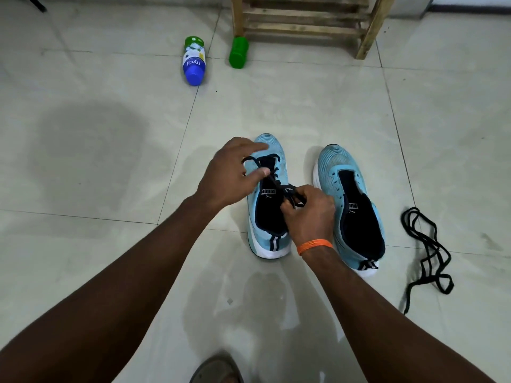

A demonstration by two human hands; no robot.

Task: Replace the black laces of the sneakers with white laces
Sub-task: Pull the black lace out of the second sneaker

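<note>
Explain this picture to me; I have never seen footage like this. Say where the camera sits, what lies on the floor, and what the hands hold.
No machine here: a person wears a camera on the head, looking down at their own arms. The left hand and right hand both hold the black lace still threaded in the light blue mesh sneaker on the picture's left. Its twin sneaker beside it has bare eyelets; a loose black lace lies on the pale tiled floor to its right. Farther off are a blue-and-white plastic bottle and a green plastic cap, by a wooden slatted rack. No white laces show.
</note>
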